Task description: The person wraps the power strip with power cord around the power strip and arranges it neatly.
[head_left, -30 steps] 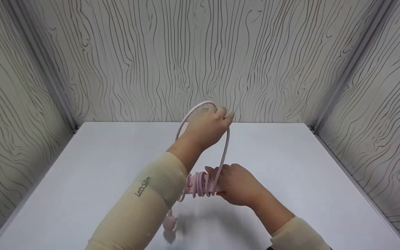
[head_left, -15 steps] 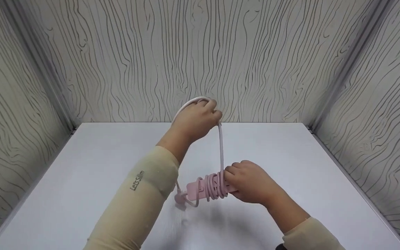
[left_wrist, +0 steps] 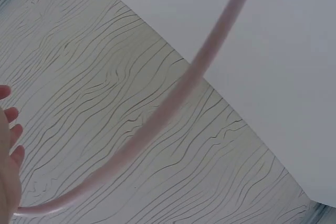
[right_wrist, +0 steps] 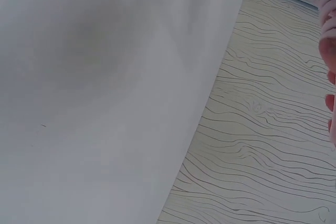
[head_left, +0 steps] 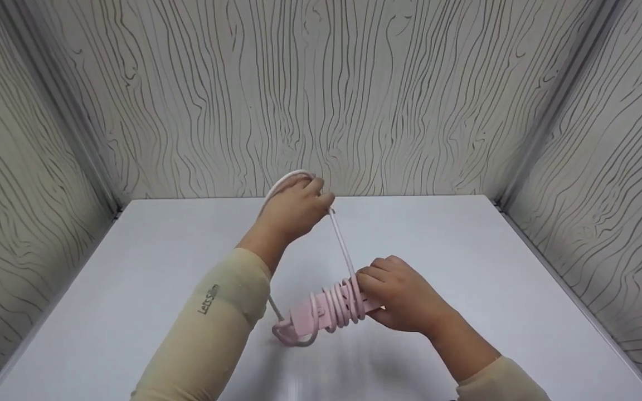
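Observation:
A pink power strip (head_left: 302,318) is held above the table, tilted with its left end lower. Several turns of its pink cord (head_left: 342,242) wrap around its body. My right hand (head_left: 404,295) grips the strip's right end, with the fingers over the top. Up and to the left, my left hand (head_left: 293,209) holds the cord between curled fingers. From there one length runs taut to the coils, and another loops behind the hand down to the plug (head_left: 285,333). The left wrist view has the cord (left_wrist: 168,106) crossing in front. Coils (right_wrist: 328,11) show at the right wrist view's edge.
A white tabletop (head_left: 443,245) lies beneath both hands. Wood-grain panels (head_left: 321,100) stand at the back and on both sides, with grey metal strips (head_left: 563,100) at the corners.
My left hand has moved left and slightly down with the cord. The power strip has shifted right and tilted, its left end dropping. The dangling plug now sits close to that end.

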### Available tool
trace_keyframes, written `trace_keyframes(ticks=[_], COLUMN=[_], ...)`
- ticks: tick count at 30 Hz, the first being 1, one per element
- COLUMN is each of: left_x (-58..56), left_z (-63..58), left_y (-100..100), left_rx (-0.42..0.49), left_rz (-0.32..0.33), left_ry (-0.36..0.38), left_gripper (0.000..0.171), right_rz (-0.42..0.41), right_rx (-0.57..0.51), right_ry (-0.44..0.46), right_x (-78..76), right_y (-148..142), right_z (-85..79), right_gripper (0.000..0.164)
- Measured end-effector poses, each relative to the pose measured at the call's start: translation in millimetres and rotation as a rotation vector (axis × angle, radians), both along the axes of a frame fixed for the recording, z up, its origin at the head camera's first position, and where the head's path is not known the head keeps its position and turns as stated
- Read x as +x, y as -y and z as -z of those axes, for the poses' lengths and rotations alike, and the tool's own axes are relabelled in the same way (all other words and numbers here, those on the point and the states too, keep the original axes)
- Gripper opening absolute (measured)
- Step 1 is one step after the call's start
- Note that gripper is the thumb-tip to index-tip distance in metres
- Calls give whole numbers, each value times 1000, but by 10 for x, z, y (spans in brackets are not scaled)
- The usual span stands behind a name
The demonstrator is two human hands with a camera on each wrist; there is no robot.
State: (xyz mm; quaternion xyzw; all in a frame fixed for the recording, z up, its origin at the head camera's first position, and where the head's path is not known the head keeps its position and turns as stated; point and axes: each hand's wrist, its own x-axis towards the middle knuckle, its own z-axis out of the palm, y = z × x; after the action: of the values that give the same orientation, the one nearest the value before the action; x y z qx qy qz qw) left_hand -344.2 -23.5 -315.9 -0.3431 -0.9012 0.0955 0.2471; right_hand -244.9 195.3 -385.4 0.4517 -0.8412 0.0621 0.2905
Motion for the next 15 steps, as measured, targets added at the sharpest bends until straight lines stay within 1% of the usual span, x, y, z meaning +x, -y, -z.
trace_keyframes(ticks=[2, 4, 6, 9, 11, 13, 15], left_x=[-1, -2, -4, 10, 27, 50, 71], left_z=[77, 163, 259, 389, 465, 531, 581], left_y=[52, 80, 87, 77, 65, 41, -2], left_rx=[44, 98, 145, 184, 208, 236, 258], left_rz=[-27, -36, -19, 9, 11, 8, 25], left_ry=[36, 70, 90, 104, 130, 174, 216], left_gripper=[24, 22, 19, 17, 18, 20, 20], right_rz=[-34, -77, -104, -123, -128, -143, -163], right_rx=[-75, -147, -191, -222, -247, -294, -348], right_ry=[-13, -22, -19, -13, 8, 48, 96], right_x=[-4, -6, 3, 22, 34, 45, 55], right_y=[3, 14, 34, 69, 91, 112, 138], right_z=[-24, -49, -80, -116, -130, -145, -167], right_gripper=[38, 43, 47, 52, 53, 52, 51])
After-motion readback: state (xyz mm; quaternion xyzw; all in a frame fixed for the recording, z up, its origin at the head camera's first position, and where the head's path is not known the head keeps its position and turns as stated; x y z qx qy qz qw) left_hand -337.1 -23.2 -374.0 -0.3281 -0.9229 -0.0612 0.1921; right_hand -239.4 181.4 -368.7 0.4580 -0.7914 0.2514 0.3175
